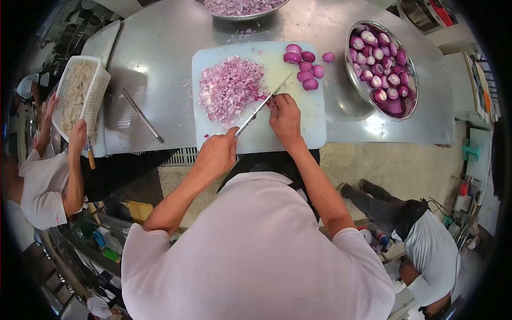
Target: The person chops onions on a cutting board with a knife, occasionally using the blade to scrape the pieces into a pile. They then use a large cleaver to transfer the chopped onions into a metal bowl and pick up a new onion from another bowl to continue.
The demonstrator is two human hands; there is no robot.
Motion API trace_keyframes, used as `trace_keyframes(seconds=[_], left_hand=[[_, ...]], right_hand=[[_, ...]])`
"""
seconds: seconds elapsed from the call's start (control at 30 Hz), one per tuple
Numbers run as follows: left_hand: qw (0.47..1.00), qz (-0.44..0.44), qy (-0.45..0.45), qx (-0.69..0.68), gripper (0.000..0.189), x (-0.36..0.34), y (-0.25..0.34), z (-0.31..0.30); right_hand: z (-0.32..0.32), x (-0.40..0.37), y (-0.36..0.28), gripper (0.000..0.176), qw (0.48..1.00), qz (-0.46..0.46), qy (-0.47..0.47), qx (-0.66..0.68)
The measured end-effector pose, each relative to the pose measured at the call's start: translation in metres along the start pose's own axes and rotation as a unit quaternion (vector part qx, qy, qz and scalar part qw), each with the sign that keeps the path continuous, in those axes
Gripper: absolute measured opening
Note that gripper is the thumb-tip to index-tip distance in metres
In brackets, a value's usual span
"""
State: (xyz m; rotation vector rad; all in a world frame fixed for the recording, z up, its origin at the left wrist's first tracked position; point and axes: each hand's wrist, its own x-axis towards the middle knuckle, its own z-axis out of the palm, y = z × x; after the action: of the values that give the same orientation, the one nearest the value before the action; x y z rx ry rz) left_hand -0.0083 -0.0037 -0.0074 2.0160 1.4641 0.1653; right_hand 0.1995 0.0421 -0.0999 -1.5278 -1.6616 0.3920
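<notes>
My left hand [217, 150] is closed around the handle of a kitchen knife [261, 108], whose blade points up and to the right over the white cutting board [224, 52]. The curled fingers of my right hand [285, 116] are beside the blade, pressed on a piece of red onion [262, 97] that they mostly hide. A wide heap of chopped red onion [229, 88] covers the left of the board. Several peeled red onions [305, 66] lie at its upper right, and one single onion [328, 57] sits just off the edge.
A steel bowl of whole peeled onions [381, 64] stands at right; another bowl [245, 17] with chopped onion is at the far edge. On the left lie a metal rod [143, 116] and a white basket [100, 85] held by a co-worker [53, 181]. Another person [426, 245] stands behind right.
</notes>
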Motion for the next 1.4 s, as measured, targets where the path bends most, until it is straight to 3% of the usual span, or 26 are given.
trace_keyframes(seconds=[0.4, 0.67, 0.77, 0.97, 1.2, 1.3, 1.4], left_hand=[[0.999, 0.036, 0.004, 0.003, 0.024, 0.007, -0.009, 0.001], [0.999, 0.023, -0.002, -0.029, 0.023, 0.001, 0.001, -0.007], [1.0, 0.02, -0.003, -0.009, 0.023, 0.011, -0.02, 0.011], [0.999, -0.017, 0.046, -0.001, 0.029, 0.008, -0.021, 0.003], [0.998, -0.011, 0.049, -0.028, 0.028, 0.007, -0.014, 0.006], [1.0, -0.016, 0.001, -0.023, 0.027, 0.014, -0.011, 0.007], [0.998, -0.006, 0.037, -0.051, 0.026, 0.009, -0.001, 0.002]], right_hand=[[0.005, 0.004, 0.001, 0.007, 0.999, 0.003, 0.018, 0.031], [0.002, -0.007, 0.003, 0.007, 0.999, 0.03, 0.015, 0.033], [0.005, -0.003, -0.001, 0.006, 0.999, 0.032, 0.015, 0.038], [0.003, 0.004, -0.004, 0.009, 0.999, -0.019, 0.037, -0.006], [0.009, 0.015, -0.001, 0.014, 0.998, 0.023, 0.019, 0.049], [0.01, 0.015, 0.002, 0.014, 0.999, 0.016, 0.013, 0.04], [0.007, 0.013, 0.005, 0.013, 0.999, 0.014, 0.006, 0.04]])
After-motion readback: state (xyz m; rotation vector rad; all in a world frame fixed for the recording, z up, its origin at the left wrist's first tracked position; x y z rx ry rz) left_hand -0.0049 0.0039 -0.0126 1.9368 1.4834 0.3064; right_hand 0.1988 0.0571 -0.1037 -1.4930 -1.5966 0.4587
